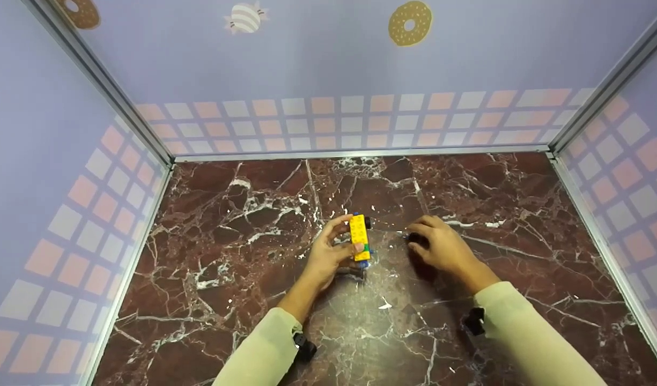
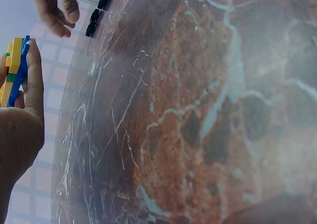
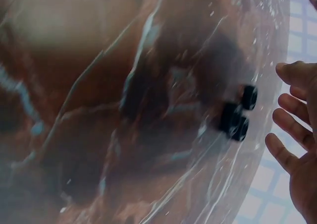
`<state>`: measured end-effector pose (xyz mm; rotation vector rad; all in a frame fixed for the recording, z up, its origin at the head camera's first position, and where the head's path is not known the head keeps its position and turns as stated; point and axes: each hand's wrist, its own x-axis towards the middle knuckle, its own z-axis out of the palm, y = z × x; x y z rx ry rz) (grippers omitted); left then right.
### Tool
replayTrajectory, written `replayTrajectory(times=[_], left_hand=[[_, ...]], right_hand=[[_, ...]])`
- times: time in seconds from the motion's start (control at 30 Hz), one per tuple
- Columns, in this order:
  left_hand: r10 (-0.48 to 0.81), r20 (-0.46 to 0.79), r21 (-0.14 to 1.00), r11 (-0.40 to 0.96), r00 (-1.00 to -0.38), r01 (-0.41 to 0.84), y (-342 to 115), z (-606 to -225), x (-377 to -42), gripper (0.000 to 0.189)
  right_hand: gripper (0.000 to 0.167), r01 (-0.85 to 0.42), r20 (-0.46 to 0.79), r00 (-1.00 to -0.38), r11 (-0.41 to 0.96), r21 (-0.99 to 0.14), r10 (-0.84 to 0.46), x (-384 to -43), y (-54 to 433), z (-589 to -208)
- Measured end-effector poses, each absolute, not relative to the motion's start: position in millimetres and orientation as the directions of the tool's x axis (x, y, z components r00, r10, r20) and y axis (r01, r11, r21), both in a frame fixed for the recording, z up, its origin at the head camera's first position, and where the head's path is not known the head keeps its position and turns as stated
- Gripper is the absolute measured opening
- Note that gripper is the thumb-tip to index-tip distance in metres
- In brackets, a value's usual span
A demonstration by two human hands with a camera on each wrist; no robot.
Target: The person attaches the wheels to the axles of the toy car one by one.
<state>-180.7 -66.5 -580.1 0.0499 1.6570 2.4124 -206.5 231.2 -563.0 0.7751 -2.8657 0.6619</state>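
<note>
My left hand [image 1: 323, 261] pinches a yellow toy-brick build [image 1: 359, 229] between thumb and fingers. Studs show on its yellow top, with a green piece near the close end and blue pieces along its underside. In the left wrist view its blue plate [image 2: 21, 73] faces the fingers. A black round piece [image 1: 367, 221] shows at the build's right edge in the head view. To the right, my right hand [image 1: 443, 246] hovers low with fingers loosely bent and nothing held. Small black toy wheels [image 3: 250, 97] sit close together on the tabletop near its fingers, mostly hidden from the head view.
The tabletop [image 1: 242, 268] is dark red with white veins and is shiny. Lilac panels [image 1: 328, 59] with pink and white squares enclose it at the back and both sides, framed by metal rails [image 1: 360, 154]. A dark wrist device [image 1: 305, 348] hangs below the left sleeve.
</note>
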Motion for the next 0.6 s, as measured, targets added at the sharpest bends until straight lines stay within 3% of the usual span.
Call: replayTrajectory(times=[0.4,0.6], left_hand=[[0.192,-0.091,0.927,-0.342,-0.977,-0.153,-68,-581,-183,0.077],[0.203,-0.112,0.921,-0.346,-0.973,-0.179,-69,-580,-181,0.078]], right_hand=[[0.046,-0.449,0.152,-0.893,0.816,-0.363,-0.423,-208,250,-570],[0.033,-0.463,0.176,-0.886,0.812,-0.355,-0.429,-207,253,-575]])
